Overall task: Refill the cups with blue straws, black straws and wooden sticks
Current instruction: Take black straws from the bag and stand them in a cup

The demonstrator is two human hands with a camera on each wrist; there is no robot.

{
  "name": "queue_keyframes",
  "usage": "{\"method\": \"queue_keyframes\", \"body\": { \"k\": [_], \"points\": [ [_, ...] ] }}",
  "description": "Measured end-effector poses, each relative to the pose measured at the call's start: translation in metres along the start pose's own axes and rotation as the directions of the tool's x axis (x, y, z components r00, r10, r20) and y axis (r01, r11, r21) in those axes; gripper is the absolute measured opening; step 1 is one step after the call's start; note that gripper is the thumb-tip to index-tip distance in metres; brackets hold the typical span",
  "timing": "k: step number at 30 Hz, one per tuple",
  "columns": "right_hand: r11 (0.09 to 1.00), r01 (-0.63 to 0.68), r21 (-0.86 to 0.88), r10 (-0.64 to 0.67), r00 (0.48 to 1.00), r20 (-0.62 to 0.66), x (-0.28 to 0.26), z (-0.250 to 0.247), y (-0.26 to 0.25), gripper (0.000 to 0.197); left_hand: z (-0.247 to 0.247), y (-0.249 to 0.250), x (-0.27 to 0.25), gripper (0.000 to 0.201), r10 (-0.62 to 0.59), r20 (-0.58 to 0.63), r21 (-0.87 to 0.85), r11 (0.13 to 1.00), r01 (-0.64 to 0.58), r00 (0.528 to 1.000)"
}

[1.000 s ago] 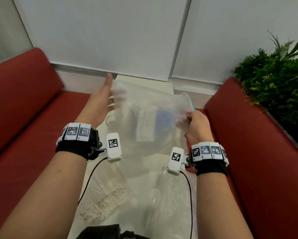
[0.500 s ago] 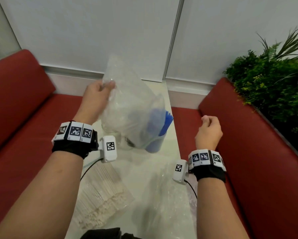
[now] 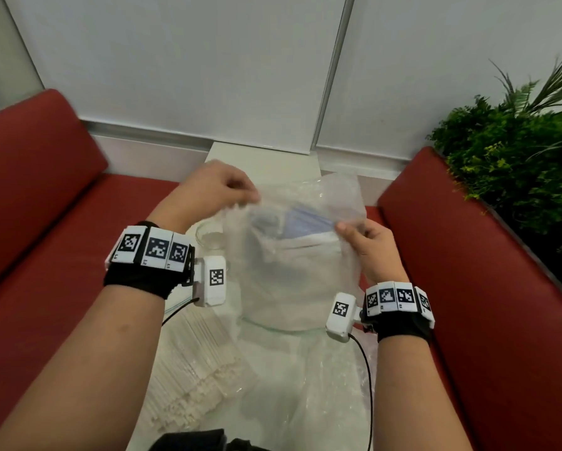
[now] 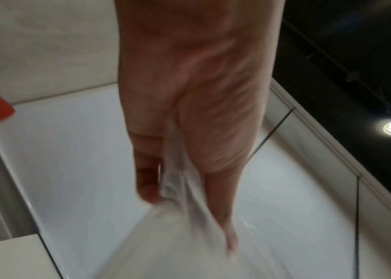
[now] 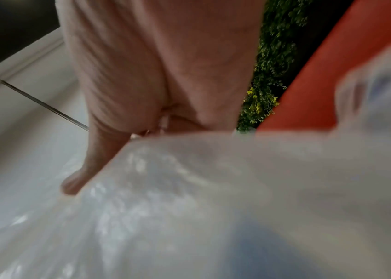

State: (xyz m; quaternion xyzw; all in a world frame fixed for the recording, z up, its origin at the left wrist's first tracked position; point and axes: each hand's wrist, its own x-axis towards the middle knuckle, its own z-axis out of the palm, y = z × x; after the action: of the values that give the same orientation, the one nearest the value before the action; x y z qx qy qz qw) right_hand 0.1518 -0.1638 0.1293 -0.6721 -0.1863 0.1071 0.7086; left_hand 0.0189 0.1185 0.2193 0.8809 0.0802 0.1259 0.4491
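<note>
Both of my hands are holding a clear plastic bag (image 3: 292, 271) open above the white table (image 3: 273, 369).
My left hand (image 3: 205, 193) is pinching the bag's left top edge and my right hand (image 3: 367, 249) is pinching its right edge; blue straws (image 3: 305, 219) are showing faintly inside, between the two pinches, while a glass cup (image 3: 208, 239) is standing just below my left hand.
</note>
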Motion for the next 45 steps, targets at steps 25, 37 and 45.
{"method": "queue_keyframes", "body": {
  "k": [25,37,45],
  "points": [
    [0.905,-0.312,0.289,0.274,0.947,0.166,-0.014,-0.001,-0.005,0.072,0.063,-0.033,0.007,0.024,-0.059,-0.379,-0.479,0.866,-0.141,0.924],
    [0.914,-0.300,0.272,0.222,0.933,0.281,-0.031,-0.028,-0.015,0.050,0.041,-0.049,0.004,0.044,0.024,0.116,-0.694,0.717,0.063,0.993],
    [0.959,-0.238,0.151,0.211,0.962,0.175,-0.034,-0.030,-0.024,0.045,0.029,-0.052,-0.004,0.031,0.025,0.133,-0.622,0.781,0.064,0.991]
  ]
}}
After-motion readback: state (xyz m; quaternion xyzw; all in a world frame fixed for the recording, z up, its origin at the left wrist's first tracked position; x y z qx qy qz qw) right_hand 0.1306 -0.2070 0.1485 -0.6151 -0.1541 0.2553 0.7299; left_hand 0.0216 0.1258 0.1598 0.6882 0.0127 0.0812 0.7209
